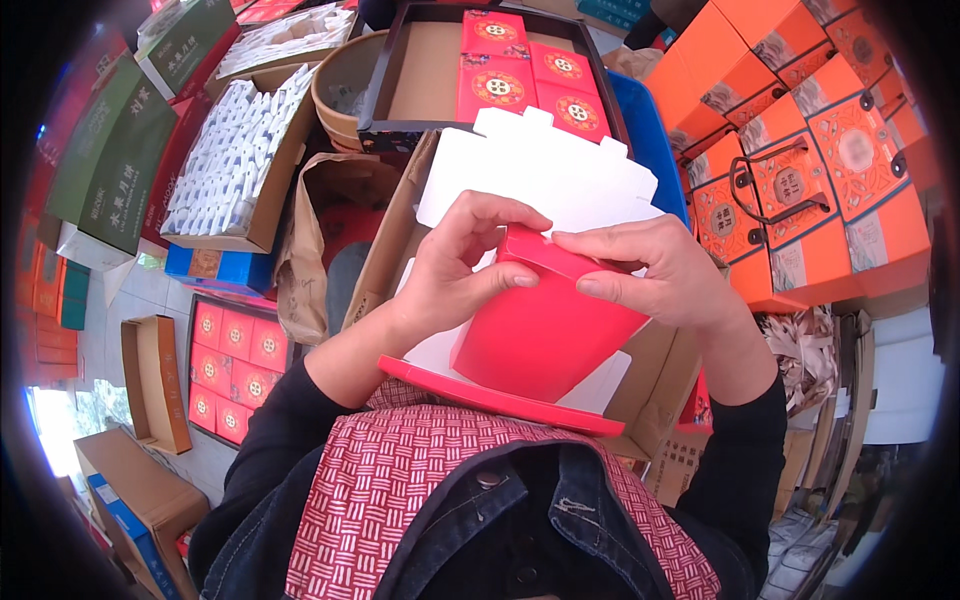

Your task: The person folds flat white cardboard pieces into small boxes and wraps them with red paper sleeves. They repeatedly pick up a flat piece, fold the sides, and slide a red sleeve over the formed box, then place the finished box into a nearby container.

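Observation:
A red cardboard box [550, 325], partly folded, stands tilted in front of my chest. My left hand [465, 255] pinches its upper edge near the left corner, thumb on the red face. At the right end of the same edge, my right hand [655, 265] grips with its thumb in front and fingers behind. White flaps with tabs [540, 170] spread out beyond my hands, showing the card's unprinted side. Nearest my apron, a long red flap [500, 400] runs across below the box. The far side of the box is hidden.
Small red boxes [497, 88] lie in a dark-rimmed tray [415, 60] at the back. White packets [235, 150] fill a carton at left, beside an open brown paper bag [305, 255]. Orange gift boxes [790, 190] are stacked at right. More red boxes [235, 365] sit lower left.

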Demonstrator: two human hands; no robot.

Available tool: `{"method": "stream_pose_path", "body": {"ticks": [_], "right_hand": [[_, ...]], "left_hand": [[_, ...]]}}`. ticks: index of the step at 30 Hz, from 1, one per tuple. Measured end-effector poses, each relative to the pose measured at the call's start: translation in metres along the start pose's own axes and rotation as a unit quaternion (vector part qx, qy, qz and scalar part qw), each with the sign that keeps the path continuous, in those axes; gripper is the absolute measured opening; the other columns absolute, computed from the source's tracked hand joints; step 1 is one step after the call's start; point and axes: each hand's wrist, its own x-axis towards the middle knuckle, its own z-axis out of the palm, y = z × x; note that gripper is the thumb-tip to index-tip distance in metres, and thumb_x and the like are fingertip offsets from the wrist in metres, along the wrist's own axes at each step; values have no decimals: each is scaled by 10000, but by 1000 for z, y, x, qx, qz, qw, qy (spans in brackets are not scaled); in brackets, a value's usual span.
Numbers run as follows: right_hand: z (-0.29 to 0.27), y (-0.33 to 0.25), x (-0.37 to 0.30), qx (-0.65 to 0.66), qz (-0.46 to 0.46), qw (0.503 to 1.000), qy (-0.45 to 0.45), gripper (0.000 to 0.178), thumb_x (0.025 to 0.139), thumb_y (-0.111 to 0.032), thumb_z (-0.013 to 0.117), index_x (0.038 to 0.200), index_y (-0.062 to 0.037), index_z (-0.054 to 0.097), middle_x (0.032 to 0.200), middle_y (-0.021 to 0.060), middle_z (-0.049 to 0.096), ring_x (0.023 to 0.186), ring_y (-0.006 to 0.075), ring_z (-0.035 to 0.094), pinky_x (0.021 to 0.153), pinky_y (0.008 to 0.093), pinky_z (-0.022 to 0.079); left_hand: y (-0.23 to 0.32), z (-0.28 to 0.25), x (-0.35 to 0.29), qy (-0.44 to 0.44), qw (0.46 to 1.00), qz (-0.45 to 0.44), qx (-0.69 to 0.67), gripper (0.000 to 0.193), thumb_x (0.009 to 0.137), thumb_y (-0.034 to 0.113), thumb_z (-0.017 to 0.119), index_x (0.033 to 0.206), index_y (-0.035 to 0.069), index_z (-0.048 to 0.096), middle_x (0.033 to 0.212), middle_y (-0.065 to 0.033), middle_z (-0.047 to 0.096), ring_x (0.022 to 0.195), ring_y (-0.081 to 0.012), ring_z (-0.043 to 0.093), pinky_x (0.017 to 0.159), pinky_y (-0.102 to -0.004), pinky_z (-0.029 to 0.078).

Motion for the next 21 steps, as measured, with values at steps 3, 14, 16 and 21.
{"method": "stream_pose_path", "body": {"ticks": [3,14,16,21], "right_hand": [[-2,-6,1,8,46,999,-1,316,839,-73,635,1142,17,631,970,159,695,863,178,674,755,257,517],[15,-3,-1,-175,-58,980,73,300,843,-11,586,1138,-16,639,1021,157,671,919,273,663,791,311,531],[17,-3,-1,-184,-67,979,63,293,847,-23,588,1135,-9,636,1056,170,658,940,283,655,800,317,528],[19,7,-1,-144,-67,985,72,246,879,-73,587,1102,14,643,1081,171,654,947,263,651,836,317,511]], "left_hand": [[2,1,1,-3,1000,16,4,453,804,101,711,1173,34,457,1197,-117,512,1144,-219,545,960,-362,492],[-3,-3,0,-8,999,33,6,474,791,122,723,1188,50,473,1241,-128,493,1164,-236,537,965,-366,489],[-2,-1,0,7,999,39,18,431,796,155,717,1147,46,491,1234,-154,511,1137,-238,554,913,-340,508],[-2,-2,3,1,994,31,107,225,798,85,708,968,1,587,1160,-153,574,1085,-230,574,863,-310,500]]}}
